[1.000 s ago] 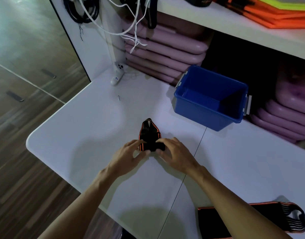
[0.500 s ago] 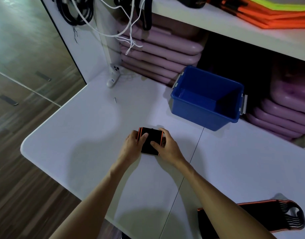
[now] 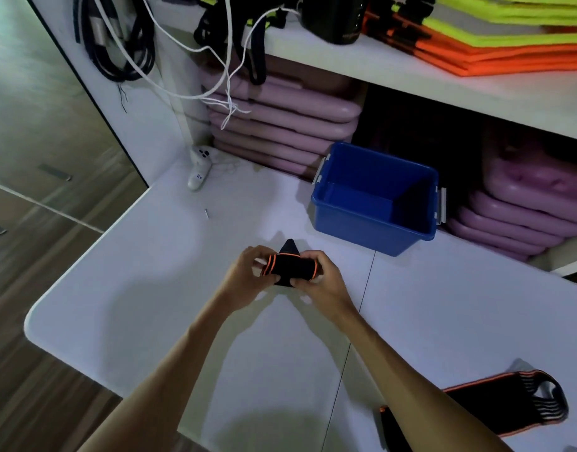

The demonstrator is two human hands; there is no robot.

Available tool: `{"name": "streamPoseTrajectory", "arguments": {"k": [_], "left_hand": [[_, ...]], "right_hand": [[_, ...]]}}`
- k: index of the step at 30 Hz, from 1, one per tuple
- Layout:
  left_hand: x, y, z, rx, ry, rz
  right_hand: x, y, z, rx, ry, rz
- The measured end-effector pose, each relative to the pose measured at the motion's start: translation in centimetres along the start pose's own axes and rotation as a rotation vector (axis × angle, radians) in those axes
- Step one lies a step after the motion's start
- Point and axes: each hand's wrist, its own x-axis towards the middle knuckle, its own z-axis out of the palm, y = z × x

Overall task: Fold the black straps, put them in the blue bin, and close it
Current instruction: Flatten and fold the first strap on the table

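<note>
A black strap with orange edging [image 3: 292, 267] is rolled into a short bundle and held just above the white table [image 3: 156, 288]. My left hand [image 3: 246, 274] grips its left end and my right hand [image 3: 323, 278] grips its right end. A pointed black tip sticks up behind the bundle. The blue bin [image 3: 375, 223] stands open, with nothing visible inside it, behind and to the right of my hands. A second black strap [image 3: 509, 409] lies flat at the table's lower right, partly behind my right forearm. No lid is in view.
A white controller [image 3: 199, 166] and a small screw [image 3: 206, 213] lie at the back left. Stacked pink pads [image 3: 280, 125] fill the space under the shelf [image 3: 443, 79], which holds orange and yellow vests. Cables hang at the upper left. The table's rounded corner is at left.
The strap went from pressed flat on the table to a tight roll lifted between both hands. The camera has moved closer and tilted up slightly.
</note>
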Motion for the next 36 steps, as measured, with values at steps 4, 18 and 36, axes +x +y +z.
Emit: {"name": "streamPoseTrajectory", "arguments": {"k": [4, 18, 36], "left_hand": [[1.7, 3.2, -1.3, 0.063, 0.044, 0.273], [11.6, 14.1, 0.8, 0.228, 0.084, 0.731], [21.0, 8.4, 3.8, 0.355, -0.127, 0.522]], "right_hand": [[0.7, -3.1, -1.4, -0.025, 0.073, -0.096], [6.0, -10.4, -10.5, -0.581, 0.351, -0.43], [19.5, -4.3, -12.6, -1.024, 0.032, -0.003]]}}
